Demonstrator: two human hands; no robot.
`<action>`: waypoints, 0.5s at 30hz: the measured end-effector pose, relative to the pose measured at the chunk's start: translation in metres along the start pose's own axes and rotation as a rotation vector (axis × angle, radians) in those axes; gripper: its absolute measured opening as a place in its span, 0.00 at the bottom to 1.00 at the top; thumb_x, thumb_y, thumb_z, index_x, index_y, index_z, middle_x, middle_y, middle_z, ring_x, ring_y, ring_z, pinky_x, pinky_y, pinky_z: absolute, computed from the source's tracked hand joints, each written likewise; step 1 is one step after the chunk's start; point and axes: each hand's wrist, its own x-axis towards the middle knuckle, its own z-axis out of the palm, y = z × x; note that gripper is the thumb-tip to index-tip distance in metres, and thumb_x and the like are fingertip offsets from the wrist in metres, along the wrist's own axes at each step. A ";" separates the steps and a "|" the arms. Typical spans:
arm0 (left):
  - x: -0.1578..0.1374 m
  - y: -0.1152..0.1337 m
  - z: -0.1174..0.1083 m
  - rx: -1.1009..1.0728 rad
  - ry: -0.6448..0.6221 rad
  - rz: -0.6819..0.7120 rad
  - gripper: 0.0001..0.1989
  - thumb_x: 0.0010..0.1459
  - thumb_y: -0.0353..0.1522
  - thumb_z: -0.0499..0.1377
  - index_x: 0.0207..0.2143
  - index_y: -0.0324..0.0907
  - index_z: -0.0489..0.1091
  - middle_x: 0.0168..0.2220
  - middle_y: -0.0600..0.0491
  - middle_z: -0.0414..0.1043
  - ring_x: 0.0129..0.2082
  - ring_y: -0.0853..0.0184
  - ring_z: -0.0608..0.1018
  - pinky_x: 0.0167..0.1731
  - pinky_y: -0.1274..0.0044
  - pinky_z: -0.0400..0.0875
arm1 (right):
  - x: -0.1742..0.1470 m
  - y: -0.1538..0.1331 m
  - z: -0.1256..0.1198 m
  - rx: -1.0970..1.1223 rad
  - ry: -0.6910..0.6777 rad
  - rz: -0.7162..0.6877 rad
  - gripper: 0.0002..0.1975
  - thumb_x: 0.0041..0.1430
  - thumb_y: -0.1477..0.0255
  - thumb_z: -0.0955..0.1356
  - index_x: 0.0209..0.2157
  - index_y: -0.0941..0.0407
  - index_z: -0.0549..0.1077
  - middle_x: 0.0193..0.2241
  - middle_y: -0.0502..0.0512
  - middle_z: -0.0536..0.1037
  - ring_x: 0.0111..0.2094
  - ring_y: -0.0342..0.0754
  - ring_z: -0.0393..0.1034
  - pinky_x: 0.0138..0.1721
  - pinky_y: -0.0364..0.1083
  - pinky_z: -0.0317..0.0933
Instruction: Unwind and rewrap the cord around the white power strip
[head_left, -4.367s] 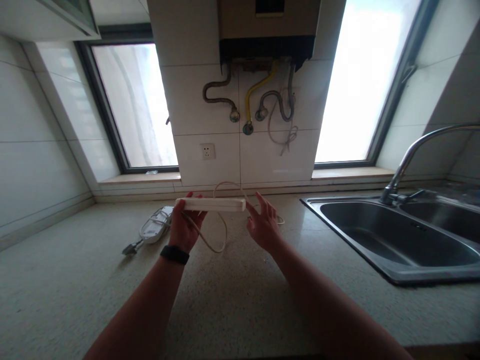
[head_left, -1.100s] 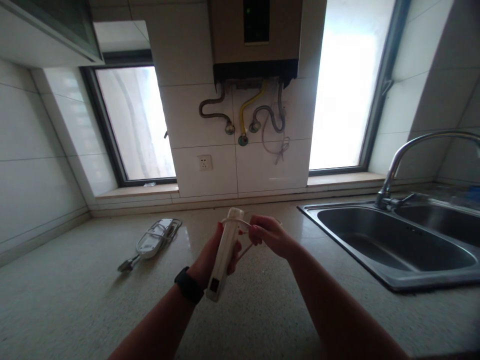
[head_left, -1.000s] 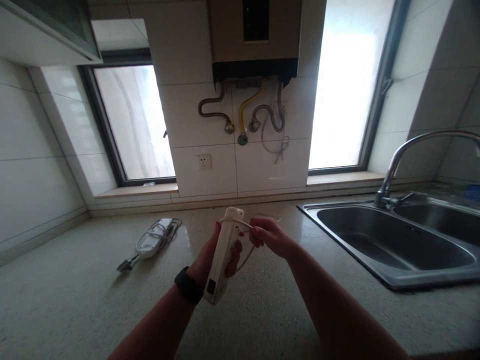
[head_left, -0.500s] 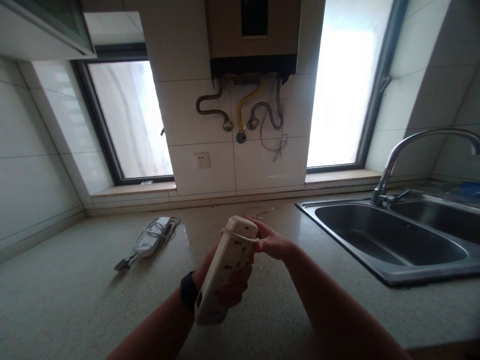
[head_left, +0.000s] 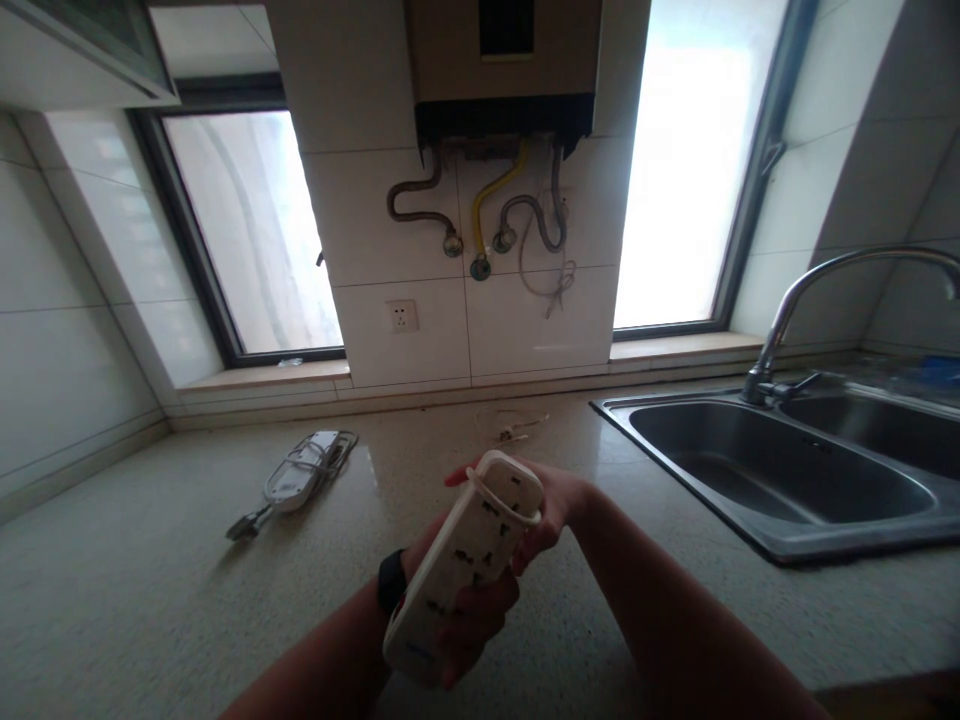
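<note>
A white power strip (head_left: 450, 570) is held tilted over the counter, its sockets facing up towards me. My left hand (head_left: 480, 610) wraps around its lower half, with a dark band (head_left: 391, 582) on that wrist. One turn of white cord (head_left: 499, 500) crosses the strip near its far end. My right hand (head_left: 553, 505) is closed at that end, where the cord meets its fingers; part of these fingers is hidden behind the strip. On the counter to the left lies a second white power strip (head_left: 300, 475), its cord wound around it and its plug (head_left: 246, 525) sticking out.
A double steel sink (head_left: 780, 545) with a curved faucet (head_left: 780, 310) is at the right. A thin cord with a small plug (head_left: 508, 434) lies at the back of the counter (head_left: 150, 590). A water heater (head_left: 450, 60) with hoses hangs above a wall socket (head_left: 402, 316).
The held power strip and both hands have moved slightly right and down. The cord turn sits a little further from the strip's far end, and the thin cord behind shows more.
</note>
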 end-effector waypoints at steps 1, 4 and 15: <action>0.000 0.001 0.000 0.014 -0.006 0.006 0.34 0.53 0.64 0.47 0.23 0.44 0.69 0.12 0.57 0.54 0.08 0.67 0.64 0.09 0.75 0.61 | 0.000 0.001 0.001 0.001 0.019 -0.010 0.43 0.36 0.70 0.81 0.57 0.57 0.69 0.43 0.58 0.76 0.42 0.49 0.72 0.41 0.44 0.69; -0.002 0.005 -0.001 0.071 0.030 0.096 0.36 0.53 0.64 0.46 0.29 0.42 0.73 0.14 0.53 0.61 0.13 0.61 0.73 0.12 0.74 0.68 | 0.000 0.007 0.005 0.043 0.088 0.001 0.35 0.39 0.67 0.80 0.50 0.57 0.70 0.39 0.55 0.76 0.33 0.45 0.72 0.31 0.40 0.69; -0.018 0.032 -0.008 0.185 0.311 0.295 0.40 0.60 0.60 0.46 0.51 0.35 0.71 0.41 0.41 0.74 0.39 0.52 0.80 0.35 0.59 0.77 | -0.001 0.030 0.001 0.075 0.463 0.063 0.21 0.50 0.57 0.75 0.36 0.57 0.70 0.23 0.48 0.69 0.19 0.38 0.60 0.16 0.36 0.54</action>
